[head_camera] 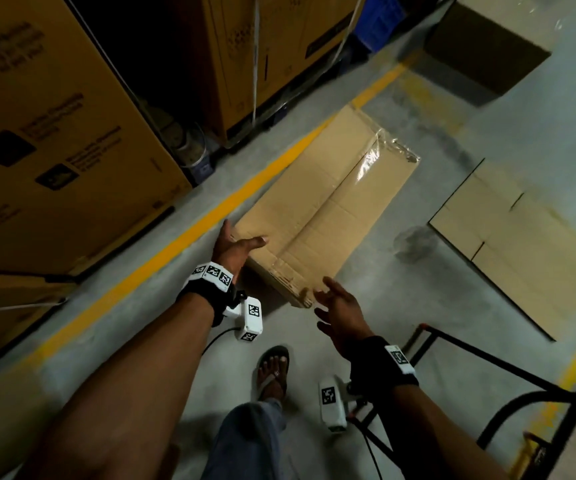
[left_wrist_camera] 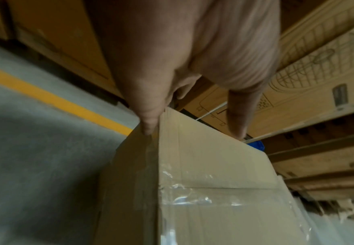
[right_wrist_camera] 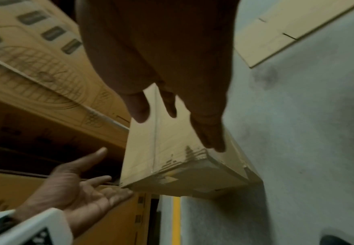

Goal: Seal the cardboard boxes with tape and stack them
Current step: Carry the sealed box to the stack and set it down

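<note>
— Reaching for it now? Where is it?
— On the grey concrete floor point(head_camera: 400, 296) beside the yellow line: a long, flat, tan cardboard box point(head_camera: 317, 206), taped. My left hand point(head_camera: 234, 249) touches its near corner, fingers straight; my right hand point(head_camera: 340, 311) hovers unclenched, holding nothing.
— Heavy?
— Probably light, stiff but crushable, slick on the tape. I'd lift by both long edges.

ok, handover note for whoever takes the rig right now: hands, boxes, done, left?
Left hand: open, fingers on the near left corner of the long taped box, not gripping.
Right hand: open, empty, hovering by the box's near right corner.
The box lies on the floor beside the yellow floor line; clear tape runs along its top seam and over both ends.
Flat unfolded cardboard lies on the floor to the right.
Done: this box looks sealed.
Left: pick it up and stack it; the flat cardboard is unassembled.
</note>
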Demonstrator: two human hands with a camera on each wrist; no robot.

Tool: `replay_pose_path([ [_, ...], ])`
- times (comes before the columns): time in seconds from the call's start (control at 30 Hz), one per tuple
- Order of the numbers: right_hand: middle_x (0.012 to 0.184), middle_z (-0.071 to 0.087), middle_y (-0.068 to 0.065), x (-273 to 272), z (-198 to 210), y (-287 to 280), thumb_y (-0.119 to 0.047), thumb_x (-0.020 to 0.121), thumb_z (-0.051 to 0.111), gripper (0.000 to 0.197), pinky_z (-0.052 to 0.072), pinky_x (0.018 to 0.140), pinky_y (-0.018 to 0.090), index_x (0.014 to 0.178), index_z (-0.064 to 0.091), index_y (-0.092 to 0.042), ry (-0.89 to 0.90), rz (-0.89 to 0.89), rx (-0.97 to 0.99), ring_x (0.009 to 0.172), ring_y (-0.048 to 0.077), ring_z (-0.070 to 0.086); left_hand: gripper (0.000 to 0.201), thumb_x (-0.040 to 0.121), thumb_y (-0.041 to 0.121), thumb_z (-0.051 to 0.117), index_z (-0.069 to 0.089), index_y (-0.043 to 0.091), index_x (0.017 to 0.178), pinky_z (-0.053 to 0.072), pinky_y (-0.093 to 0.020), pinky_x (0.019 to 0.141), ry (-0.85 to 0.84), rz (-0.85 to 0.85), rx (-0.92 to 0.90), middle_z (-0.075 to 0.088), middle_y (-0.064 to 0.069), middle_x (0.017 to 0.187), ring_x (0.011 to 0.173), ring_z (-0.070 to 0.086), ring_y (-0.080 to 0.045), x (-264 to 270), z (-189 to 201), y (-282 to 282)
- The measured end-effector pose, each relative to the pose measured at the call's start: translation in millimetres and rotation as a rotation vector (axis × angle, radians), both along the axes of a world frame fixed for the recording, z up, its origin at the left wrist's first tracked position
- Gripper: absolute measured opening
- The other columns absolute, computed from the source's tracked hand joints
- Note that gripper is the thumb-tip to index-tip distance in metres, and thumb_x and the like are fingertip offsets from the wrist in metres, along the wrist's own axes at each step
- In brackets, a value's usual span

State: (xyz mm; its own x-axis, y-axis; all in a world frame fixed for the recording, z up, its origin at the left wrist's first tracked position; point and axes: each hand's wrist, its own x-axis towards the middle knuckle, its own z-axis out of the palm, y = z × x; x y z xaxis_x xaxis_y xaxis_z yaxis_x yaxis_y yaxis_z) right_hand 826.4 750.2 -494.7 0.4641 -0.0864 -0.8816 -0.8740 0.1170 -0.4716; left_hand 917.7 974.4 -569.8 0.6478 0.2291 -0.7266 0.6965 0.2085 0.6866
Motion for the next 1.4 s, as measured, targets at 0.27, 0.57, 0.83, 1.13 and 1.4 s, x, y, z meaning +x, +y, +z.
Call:
replay_pose_path([
  [0.27, 0.116, 0.074, 0.012, -41.4, 91.9, -8.2, -0.028, 0.102, 0.064, 0.012, 0.054, 0.092, 0.043, 0.109, 0.072, -0.023, -0.077, 0.126, -0.045, 0.105, 0.025, 0.071, 0.041, 0.09, 0.019, 0.082, 0.066, 0.011, 0.127, 0.049, -0.026, 0.06, 0.115, -0.204, 0.08, 0.072, -0.005, 0.099, 0.082, 0.064, -0.015, -85.1, 39.8, 2.7],
  [0.57, 0.111, 0.076, 0.012, -158.7, 195.0, -30.1, -0.02, 0.102, 0.064, 0.019, 0.055, 0.067, 0.028, 0.116, 0.072, -0.01, -0.163, 0.007, 0.086, 0.084, 0.02, 0.069, 0.025, 0.095, 0.013, 0.075, 0.071, 0.008, 0.119, 0.047, -0.022, 0.057, 0.054, -0.391, 0.096, 0.073, -0.005, 0.09, 0.076, 0.066, -0.015, -219.2, 148.5, -54.9],
  [0.83, 0.108, 0.078, 0.008, -301.4, 269.7, -135.8, -0.029, 0.102, 0.065, 0.024, 0.054, 0.073, 0.034, 0.118, 0.07, -0.013, -0.371, -0.1, 0.021, 0.088, 0.02, 0.072, 0.018, 0.095, 0.014, 0.075, 0.072, 0.01, 0.113, 0.048, -0.024, 0.061, -0.208, -0.64, 0.142, 0.074, -0.009, 0.094, 0.08, 0.068, -0.019, -311.5, 280.0, -169.8],
  [1.13, 0.102, 0.079, 0.006, -504.1, 331.2, -331.0, -0.026, 0.102, 0.064, 0.018, 0.051, 0.066, 0.03, 0.113, 0.072, -0.015, -0.536, -0.371, -0.261, 0.083, 0.016, 0.072, 0.015, 0.093, 0.019, 0.079, 0.077, 0.019, 0.107, 0.057, -0.032, 0.07, -0.465, -1.001, 0.034, 0.08, -0.005, 0.092, 0.084, 0.077, -0.02, -445.0, 374.5, -367.4],
  [1.4, 0.1, 0.079, 0.003, -619.2, 393.8, -458.0, -0.027, 0.101, 0.065, 0.014, 0.053, 0.068, 0.031, 0.11, 0.073, -0.019, -0.636, -0.742, -0.6, 0.085, 0.017, 0.075, 0.011, 0.093, 0.018, 0.079, 0.08, 0.02, 0.104, 0.056, -0.031, 0.067, -0.685, -1.348, -0.129, 0.08, -0.005, 0.086, 0.083, 0.076, -0.021, -500.5, 441.8, -530.1],
])
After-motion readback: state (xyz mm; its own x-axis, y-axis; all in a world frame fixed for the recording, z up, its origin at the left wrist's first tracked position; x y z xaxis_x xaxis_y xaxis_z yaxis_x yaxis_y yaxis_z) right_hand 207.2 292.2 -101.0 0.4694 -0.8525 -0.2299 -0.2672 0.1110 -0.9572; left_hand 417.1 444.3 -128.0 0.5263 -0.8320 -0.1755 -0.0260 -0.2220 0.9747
